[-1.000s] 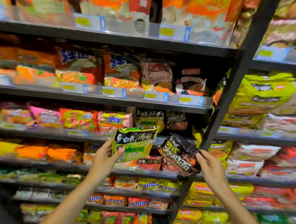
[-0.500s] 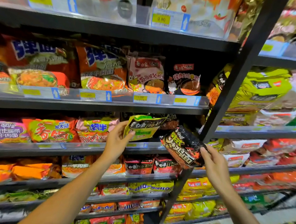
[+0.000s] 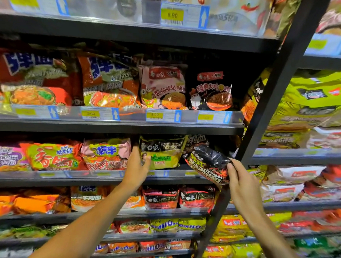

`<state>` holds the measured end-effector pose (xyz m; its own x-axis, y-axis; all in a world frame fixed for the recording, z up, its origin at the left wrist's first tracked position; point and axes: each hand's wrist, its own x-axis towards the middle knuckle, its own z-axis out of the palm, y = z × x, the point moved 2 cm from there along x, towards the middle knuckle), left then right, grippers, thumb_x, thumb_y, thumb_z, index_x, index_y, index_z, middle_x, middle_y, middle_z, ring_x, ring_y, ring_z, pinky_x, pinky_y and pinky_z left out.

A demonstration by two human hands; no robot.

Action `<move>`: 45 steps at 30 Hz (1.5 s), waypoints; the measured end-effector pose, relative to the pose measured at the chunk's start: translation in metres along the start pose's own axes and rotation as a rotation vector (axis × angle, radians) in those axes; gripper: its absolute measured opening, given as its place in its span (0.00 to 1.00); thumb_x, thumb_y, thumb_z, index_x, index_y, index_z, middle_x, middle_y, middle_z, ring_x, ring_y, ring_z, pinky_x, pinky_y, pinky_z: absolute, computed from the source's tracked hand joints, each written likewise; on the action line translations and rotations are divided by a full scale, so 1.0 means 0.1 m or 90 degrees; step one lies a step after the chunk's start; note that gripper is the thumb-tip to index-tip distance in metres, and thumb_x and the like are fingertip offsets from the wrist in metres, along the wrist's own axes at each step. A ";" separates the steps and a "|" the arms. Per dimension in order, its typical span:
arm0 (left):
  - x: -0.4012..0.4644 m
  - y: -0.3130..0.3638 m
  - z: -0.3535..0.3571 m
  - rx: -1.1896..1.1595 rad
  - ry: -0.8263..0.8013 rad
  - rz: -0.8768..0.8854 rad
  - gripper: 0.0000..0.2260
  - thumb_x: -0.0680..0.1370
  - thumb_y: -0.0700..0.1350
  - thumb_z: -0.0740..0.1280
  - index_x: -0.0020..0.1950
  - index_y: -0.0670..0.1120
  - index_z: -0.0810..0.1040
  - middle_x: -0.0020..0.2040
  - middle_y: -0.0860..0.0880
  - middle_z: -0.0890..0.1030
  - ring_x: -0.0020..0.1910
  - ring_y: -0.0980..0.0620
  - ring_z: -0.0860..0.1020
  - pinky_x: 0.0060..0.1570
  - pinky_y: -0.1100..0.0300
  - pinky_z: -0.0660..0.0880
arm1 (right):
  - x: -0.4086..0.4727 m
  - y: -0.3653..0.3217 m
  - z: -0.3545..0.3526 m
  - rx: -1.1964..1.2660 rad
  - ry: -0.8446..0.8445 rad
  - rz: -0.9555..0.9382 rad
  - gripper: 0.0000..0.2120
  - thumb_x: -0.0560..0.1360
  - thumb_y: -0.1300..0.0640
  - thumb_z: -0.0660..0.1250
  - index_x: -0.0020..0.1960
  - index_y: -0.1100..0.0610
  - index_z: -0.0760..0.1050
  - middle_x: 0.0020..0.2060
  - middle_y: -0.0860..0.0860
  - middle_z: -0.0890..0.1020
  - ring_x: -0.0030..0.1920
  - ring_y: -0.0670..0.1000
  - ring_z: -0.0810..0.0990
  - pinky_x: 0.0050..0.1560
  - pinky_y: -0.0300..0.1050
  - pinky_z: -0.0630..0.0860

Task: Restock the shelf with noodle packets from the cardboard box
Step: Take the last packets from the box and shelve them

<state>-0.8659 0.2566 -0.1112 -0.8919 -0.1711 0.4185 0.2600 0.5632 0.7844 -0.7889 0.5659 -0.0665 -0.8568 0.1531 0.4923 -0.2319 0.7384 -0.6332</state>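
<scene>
A green-and-black noodle packet [image 3: 162,153] stands upright in the middle shelf [image 3: 102,179], just behind its clear front rail. My left hand [image 3: 138,167] grips its lower left corner. A black noodle packet with orange lettering [image 3: 208,164] hangs tilted in front of the same shelf, to the right of the green one, and my right hand [image 3: 240,183] holds it by its lower right end. The cardboard box is out of view.
Dark shelves packed with noodle packets fill the view. A pink packet [image 3: 106,154] stands left of the green one. A dark slanted upright post [image 3: 266,118] divides this bay from the right bay, close to my right hand. Price labels [image 3: 172,14] line the rails.
My left hand has pushed the green packet up and back into the middle shelf. The black packet has risen slightly toward the same shelf. The view has moved closer to the shelves.
</scene>
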 end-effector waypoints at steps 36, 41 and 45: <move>-0.33 0.29 0.68 0.368 -0.297 0.304 0.24 0.84 0.58 0.52 0.80 0.55 0.56 0.81 0.55 0.50 0.79 0.50 0.50 0.76 0.54 0.52 | 0.75 -0.01 0.78 -0.064 -0.040 0.035 0.17 0.82 0.50 0.60 0.64 0.61 0.70 0.64 0.58 0.73 0.67 0.59 0.67 0.66 0.54 0.68; -0.34 0.22 0.66 0.424 -0.298 0.317 0.25 0.84 0.58 0.52 0.80 0.55 0.56 0.81 0.55 0.49 0.80 0.47 0.49 0.78 0.45 0.52 | 0.06 0.16 0.87 -0.140 -0.124 -0.204 0.23 0.83 0.46 0.58 0.76 0.48 0.63 0.76 0.46 0.62 0.79 0.51 0.54 0.76 0.53 0.59; -0.44 0.18 0.56 0.512 -0.257 0.276 0.26 0.83 0.61 0.49 0.80 0.55 0.56 0.81 0.50 0.52 0.79 0.38 0.47 0.75 0.36 0.48 | -0.10 0.34 1.10 -0.279 -0.206 -0.194 0.26 0.83 0.37 0.49 0.79 0.42 0.55 0.80 0.48 0.52 0.80 0.56 0.44 0.77 0.62 0.54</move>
<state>-0.8424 0.3195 -0.1410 -0.8769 0.3829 0.2906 0.3986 0.9171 -0.0057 -0.8385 0.5172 -0.1587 -0.8940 -0.2630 0.3627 -0.3363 0.9289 -0.1553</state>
